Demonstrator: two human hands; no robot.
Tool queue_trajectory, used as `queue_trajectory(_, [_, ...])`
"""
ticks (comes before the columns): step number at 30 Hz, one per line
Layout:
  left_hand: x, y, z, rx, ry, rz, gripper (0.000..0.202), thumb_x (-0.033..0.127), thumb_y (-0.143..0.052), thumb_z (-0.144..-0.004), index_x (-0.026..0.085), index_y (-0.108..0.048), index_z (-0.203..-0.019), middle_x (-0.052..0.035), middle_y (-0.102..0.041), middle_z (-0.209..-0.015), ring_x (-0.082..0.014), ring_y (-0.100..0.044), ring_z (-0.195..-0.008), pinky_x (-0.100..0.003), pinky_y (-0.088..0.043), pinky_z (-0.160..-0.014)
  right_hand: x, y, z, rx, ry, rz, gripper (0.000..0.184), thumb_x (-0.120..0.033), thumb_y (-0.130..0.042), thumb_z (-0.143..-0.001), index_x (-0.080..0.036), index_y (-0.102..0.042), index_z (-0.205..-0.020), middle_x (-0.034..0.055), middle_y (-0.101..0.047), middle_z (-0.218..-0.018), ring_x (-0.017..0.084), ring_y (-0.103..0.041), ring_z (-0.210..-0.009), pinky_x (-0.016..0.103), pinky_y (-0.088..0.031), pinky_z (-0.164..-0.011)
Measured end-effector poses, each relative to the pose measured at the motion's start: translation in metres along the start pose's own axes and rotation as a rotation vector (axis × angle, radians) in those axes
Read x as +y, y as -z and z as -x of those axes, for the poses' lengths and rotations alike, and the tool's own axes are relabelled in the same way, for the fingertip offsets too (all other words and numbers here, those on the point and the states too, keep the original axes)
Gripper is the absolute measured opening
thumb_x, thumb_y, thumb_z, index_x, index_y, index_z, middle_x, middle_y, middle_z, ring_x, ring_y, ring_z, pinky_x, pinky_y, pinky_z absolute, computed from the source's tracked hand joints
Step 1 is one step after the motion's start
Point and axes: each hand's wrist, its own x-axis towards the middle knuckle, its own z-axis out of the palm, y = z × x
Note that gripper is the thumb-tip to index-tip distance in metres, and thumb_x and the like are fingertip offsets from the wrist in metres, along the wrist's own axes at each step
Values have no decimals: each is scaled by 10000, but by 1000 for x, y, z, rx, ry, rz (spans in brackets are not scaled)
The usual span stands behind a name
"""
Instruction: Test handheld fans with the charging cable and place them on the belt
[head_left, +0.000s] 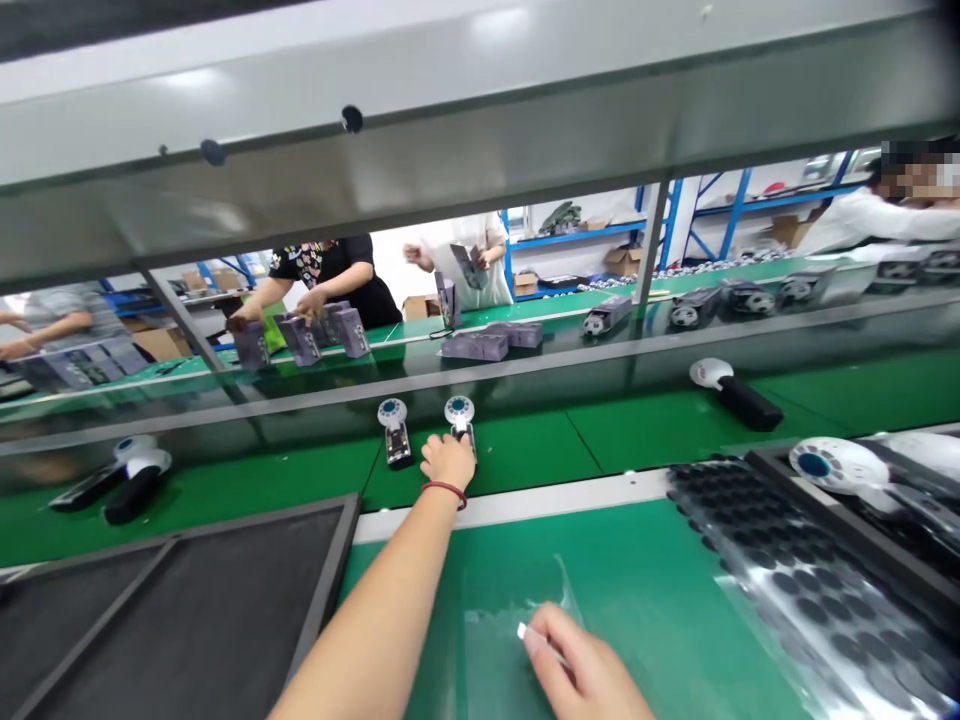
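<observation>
The right hand (pixel 581 670) pinches a small white tab (pixel 523 631) over clear film (pixel 510 640). The left hand (pixel 448 461), reaching out, closes its fingers round a fan (pixel 460 415) on the belt (pixel 525 450).

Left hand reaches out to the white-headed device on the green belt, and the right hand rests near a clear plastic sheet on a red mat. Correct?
Not quite. In the head view the mat is green, not red. The left hand does reach the white-headed device on the green belt, and the right hand rests at the clear plastic sheet.

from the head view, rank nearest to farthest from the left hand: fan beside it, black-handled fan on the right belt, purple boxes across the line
From the left hand:
1. fan beside it, just left
2. black-handled fan, right along the belt
3. purple boxes, far side, by co-workers
</observation>
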Motion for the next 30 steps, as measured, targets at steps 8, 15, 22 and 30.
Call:
queue_trajectory(8, [-54, 43, 155, -625, -634, -240, 604, 508, -484, -733, 218, -400, -1257, -129, -341, -1365, -305, -255, -1260, -501, -192, -1024, -5, 20, -9, 50, -58, -108, 177, -381, -344, -801, -226, -353, -715, -48, -379, -627, 131, -414, -574, 201, -366, -534])
queue_trajectory(15, [-88, 31, 153, -616, -715, -309, 552, 505, -276, -831, 310, -166, -1337, -82, -44, -1442, -273, -1, -1308, -584, -53, -1009, -16, 17, 11, -256, 135, 269, 102, -117, -550, -636, -210, -592, -633, 1, -566, -695, 186, -546, -690, 245, -368, -620])
queue_trajectory(22, [-96, 25, 153, -532, -770, -290, 497, 463, -200, -862, 316, -170, -1336, -71, -85, -1444, -244, -36, -1311, -549, -93, -1028, -11, 5, 8, -382, 204, 541, 292, -65, -536, -631, -249, -668, -817, 43, -621, -889, 225, -610, -799, 252, -441, -673])
queue_trajectory(30, [-95, 26, 159, -460, -806, -300, 463, 361, -229, -874, 276, -220, -1330, -96, -133, -1438, -258, -61, -1309, -548, -101, -1027, -26, -9, 9, -359, 160, 675, 344, -47, -500, -592, -150, -600, -904, 124, -590, -970, 303, -619, -788, 358, -451, -658])
